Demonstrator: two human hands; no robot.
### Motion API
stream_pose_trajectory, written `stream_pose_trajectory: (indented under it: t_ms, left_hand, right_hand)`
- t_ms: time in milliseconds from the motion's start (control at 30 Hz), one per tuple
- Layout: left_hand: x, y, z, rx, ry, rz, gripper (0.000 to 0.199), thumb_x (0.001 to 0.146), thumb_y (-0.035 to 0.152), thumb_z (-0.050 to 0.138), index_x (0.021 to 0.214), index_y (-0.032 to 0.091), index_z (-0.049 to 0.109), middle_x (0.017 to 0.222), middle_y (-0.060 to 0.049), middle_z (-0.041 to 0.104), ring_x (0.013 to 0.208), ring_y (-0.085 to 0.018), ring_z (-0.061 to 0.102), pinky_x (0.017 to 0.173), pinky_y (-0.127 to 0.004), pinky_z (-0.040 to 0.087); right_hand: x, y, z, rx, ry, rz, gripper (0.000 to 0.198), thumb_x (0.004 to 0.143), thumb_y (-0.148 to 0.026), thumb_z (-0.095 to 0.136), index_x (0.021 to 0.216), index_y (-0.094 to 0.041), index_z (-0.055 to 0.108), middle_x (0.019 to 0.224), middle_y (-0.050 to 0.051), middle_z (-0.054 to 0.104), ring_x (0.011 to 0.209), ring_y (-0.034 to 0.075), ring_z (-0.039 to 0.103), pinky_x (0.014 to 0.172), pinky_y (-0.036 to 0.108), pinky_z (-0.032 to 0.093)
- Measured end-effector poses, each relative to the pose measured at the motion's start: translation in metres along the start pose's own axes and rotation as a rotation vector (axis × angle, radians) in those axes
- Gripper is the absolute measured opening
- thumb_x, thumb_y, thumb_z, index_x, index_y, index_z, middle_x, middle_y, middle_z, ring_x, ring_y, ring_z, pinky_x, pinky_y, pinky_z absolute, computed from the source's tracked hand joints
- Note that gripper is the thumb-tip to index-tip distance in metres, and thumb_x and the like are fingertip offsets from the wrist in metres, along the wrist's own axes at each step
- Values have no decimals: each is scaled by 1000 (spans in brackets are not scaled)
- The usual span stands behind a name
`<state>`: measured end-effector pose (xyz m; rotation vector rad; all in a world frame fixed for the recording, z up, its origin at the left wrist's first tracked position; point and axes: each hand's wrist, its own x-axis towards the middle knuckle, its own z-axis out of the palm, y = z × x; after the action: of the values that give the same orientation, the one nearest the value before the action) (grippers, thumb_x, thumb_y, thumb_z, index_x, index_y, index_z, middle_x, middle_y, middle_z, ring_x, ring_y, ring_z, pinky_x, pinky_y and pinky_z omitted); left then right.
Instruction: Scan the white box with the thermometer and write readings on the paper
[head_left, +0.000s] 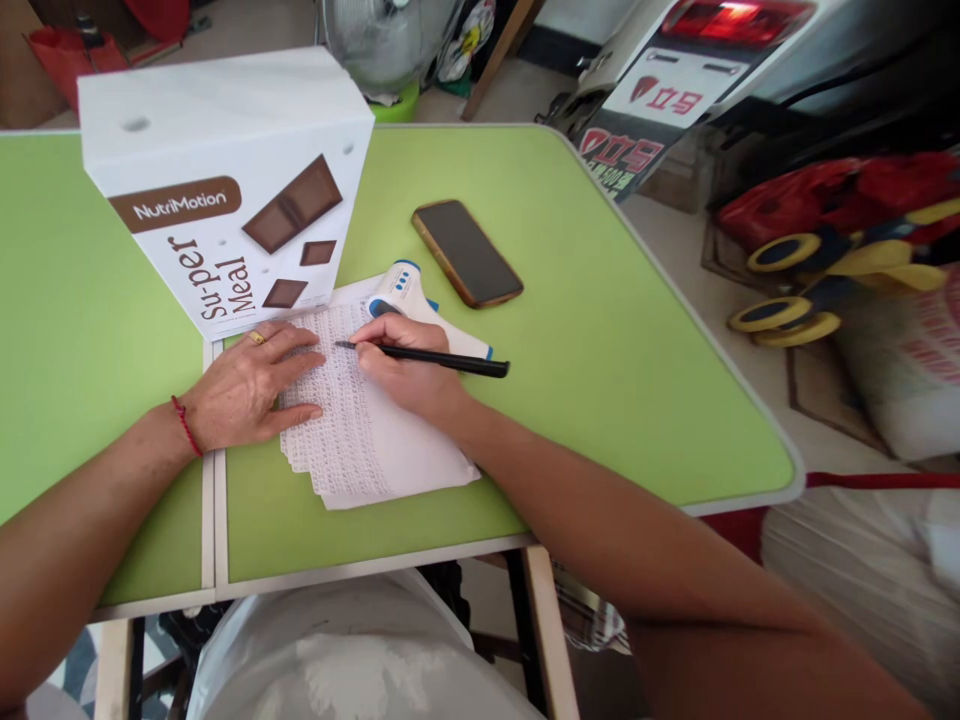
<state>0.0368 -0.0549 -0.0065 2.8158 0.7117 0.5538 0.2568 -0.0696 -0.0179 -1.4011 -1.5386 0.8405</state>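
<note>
a cluttered floor surrounds the green desk (637, 400): a fan (375, 45) at the top centre of the frame, a vehicle with a red tail light (739, 22) at the upper right, and a red bag (825, 195) at the right. a pale rim follows the desk's edge, rounding off at the top right and again at the lower right corner, and a grey seam (214, 510) runs down to the front edge at the lower left.

the paper (412, 450), covered with rows of small writing on its left part, lies at the centre of the frame, its lower edge near the front rim and its lower left edge stepped. the left hand (251, 390) lies open over the paper's left side, fingers spread, with its wrist above the seam. the right hand (409, 380) grips a black pen (465, 362), its tip among the written rows; i cannot tell whether it touches.

a tall white box (232, 190) stands at the upper left, close behind the left hand, limiting room there. a white-and-blue device (401, 285) lies just beyond the right hand, partly hidden by it, with a phone (469, 250) near it. green surface stretches broadly from the right hand to the right rim.
</note>
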Motion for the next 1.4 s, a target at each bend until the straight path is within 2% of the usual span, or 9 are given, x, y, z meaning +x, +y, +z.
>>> stream_pose_trajectory:
  t_ms: [367, 733, 1033, 1400]
  left_hand:
    - [0, 0, -1, -15, 8, -1, 49, 92, 51, 53, 118, 10, 61, 126, -18, 58, 119, -36, 50, 98, -54, 47]
    - [-1, 0, -1, -11, 6, -9, 49, 92, 52, 52, 119, 12, 61, 126, -18, 58, 119, -36, 51, 98, -54, 47]
    - [0, 1, -1, 6, 12, 9, 50, 92, 51, 52, 119, 10, 61, 125, -19, 58, 118, -37, 51, 98, -54, 48]
    - [-1, 0, 0, 22, 31, 27, 51, 93, 51, 52, 118, 8, 62, 124, -19, 59, 116, -37, 52, 97, -53, 49]
  right_hand:
    - [0, -3, 0, 16, -3, 22, 8, 66, -16, 57, 70, -19, 64, 64, -1, 65, 56, 11, 54, 55, 26, 46]
    - [-1, -2, -2, 24, -14, -30, 8, 68, -17, 57, 69, -19, 64, 59, -3, 61, 54, 10, 50, 54, 26, 44]
    - [-2, -3, -1, 18, -59, -39, 6, 70, -17, 58, 71, -19, 64, 63, -2, 63, 56, 11, 53, 55, 25, 46]
    - [-2, -4, 1, 6, -52, -19, 5, 68, -16, 59, 69, -19, 63, 63, -1, 64, 57, 11, 55, 56, 26, 46]
